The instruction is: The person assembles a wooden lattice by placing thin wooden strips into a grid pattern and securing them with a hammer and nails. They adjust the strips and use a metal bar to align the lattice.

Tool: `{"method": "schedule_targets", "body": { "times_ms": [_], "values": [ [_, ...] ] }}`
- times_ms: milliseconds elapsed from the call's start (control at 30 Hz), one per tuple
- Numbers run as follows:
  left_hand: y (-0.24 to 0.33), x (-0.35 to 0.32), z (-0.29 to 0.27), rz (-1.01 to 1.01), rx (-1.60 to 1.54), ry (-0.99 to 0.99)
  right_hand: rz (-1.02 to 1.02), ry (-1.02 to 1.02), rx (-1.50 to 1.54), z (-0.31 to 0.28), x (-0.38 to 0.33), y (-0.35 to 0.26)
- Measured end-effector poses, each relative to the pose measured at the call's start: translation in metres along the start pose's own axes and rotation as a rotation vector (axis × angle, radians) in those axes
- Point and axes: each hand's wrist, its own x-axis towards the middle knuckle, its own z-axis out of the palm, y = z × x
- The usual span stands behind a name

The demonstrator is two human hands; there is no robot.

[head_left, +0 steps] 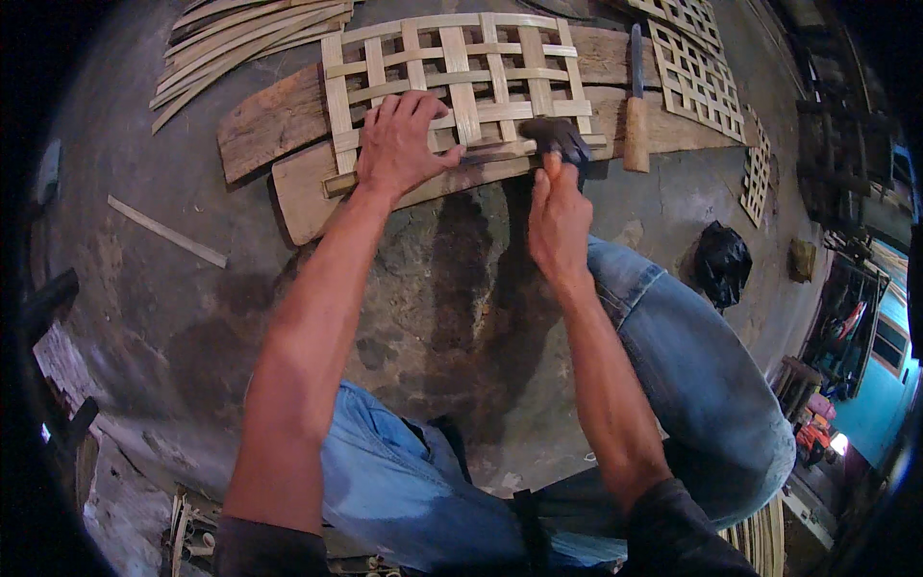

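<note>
A woven bamboo lattice panel (464, 104) lies on two rough wooden planks (279, 123). My left hand (402, 142) holds the panel near its lower left edge, fingers curled over the strips and thumb stretched to the right along the lower border. In my right hand (561, 216) is a hammer (569, 142) with a dark head and an orange handle, gripped close to the head. The hammer head is over the panel's lower right border; whether it touches is hard to tell. A thin dark strip (495, 152) runs along that border between my hands.
A knife (636, 125) with a wooden handle lies on the planks to the right. More lattice panels (694, 82) are beyond it. Loose bamboo strips (245, 43) are piled at the far left, a single strip (168, 231) below them. A black plastic bag (721, 264) sits right of my knee.
</note>
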Motion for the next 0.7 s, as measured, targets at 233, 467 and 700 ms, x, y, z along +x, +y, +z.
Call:
{"method": "schedule_targets", "body": {
  "times_ms": [233,467,700],
  "values": [
    [0.0,-0.003,-0.002,-0.039,0.0,-0.065,-0.017,-0.023,-0.043,0.004,0.005,0.005],
    [0.004,0.0,-0.008,-0.026,0.024,-0.046,-0.072,0.161,-0.119,-0.042,0.059,-0.016],
    [0.008,0.002,-0.01,-0.064,0.04,-0.122,-0.332,-0.193,-0.373,-0.194,0.092,-0.02]
  ]
}}
